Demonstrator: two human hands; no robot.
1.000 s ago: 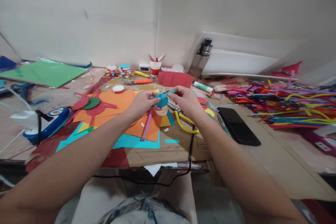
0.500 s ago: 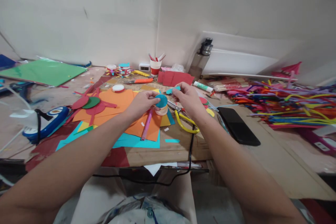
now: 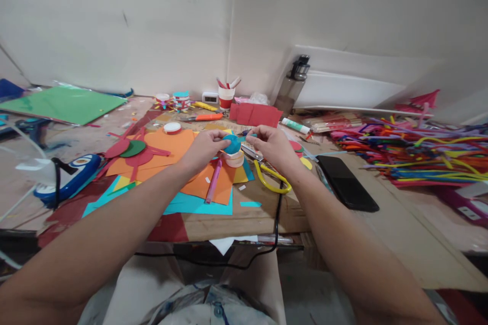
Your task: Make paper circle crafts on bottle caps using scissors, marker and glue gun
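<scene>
My left hand [image 3: 208, 148] pinches a round blue paper disc [image 3: 232, 144] at its left edge. From the right, my right hand [image 3: 267, 143] closes on a small blue paper strip [image 3: 242, 138], whose free end meets or overlaps the disc; which of the two I cannot tell. Just below the disc a pale round tub [image 3: 234, 159] stands on the table. A purple pen [image 3: 213, 181] lies on the orange paper [image 3: 223, 189] near my left hand. Yellow-handled scissors [image 3: 272, 183] rest below my right hand.
A black phone [image 3: 346, 183] lies to the right, before a heap of pipe cleaners [image 3: 419, 150]. Red paper figures [image 3: 137, 155] and a blue-white glue gun [image 3: 74, 180] are at left. Behind stand a cup of pens [image 3: 226, 97] and a bottle [image 3: 292, 84].
My right hand has moved slightly down, bringing the strip against or over the disc's right side. The disc has tilted and shifted a little up and left with my left hand.
</scene>
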